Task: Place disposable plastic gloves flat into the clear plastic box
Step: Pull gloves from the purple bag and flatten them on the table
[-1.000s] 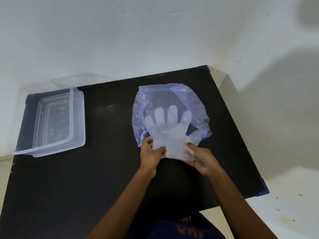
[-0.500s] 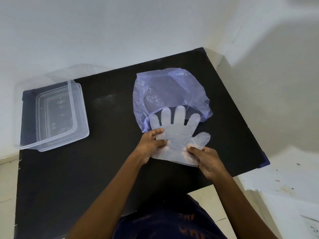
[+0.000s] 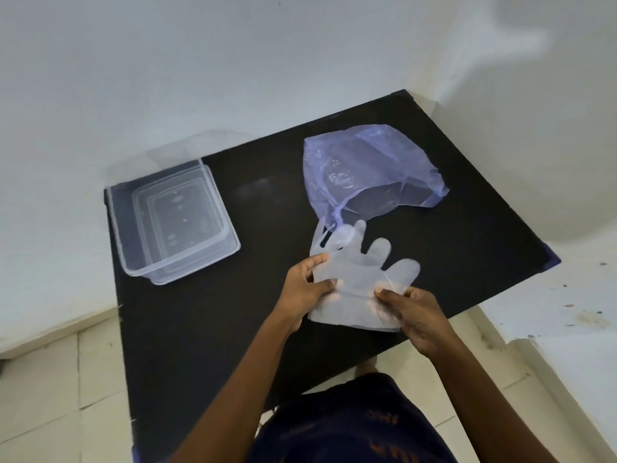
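Note:
A translucent disposable glove (image 3: 359, 267) is held over the black table, fingers pointing away from me toward a blue plastic bag (image 3: 367, 172). My left hand (image 3: 305, 289) pinches the glove's left edge near the cuff. My right hand (image 3: 412, 310) pinches its right side below the thumb. The glove's fingertips lie just at the bag's mouth; some look bent. The clear plastic box (image 3: 177, 222) sits open at the table's far left, apart from both hands, and looks to hold nothing.
The black table (image 3: 233, 329) stands in a white-walled corner. Its right corner (image 3: 551, 259) and front edge are close to my arms. A tiled floor shows on the left and below.
The glove has come fully out of the blue bag, drawn toward me by both hands. The view has shifted, so the box and bag sit more to the right.

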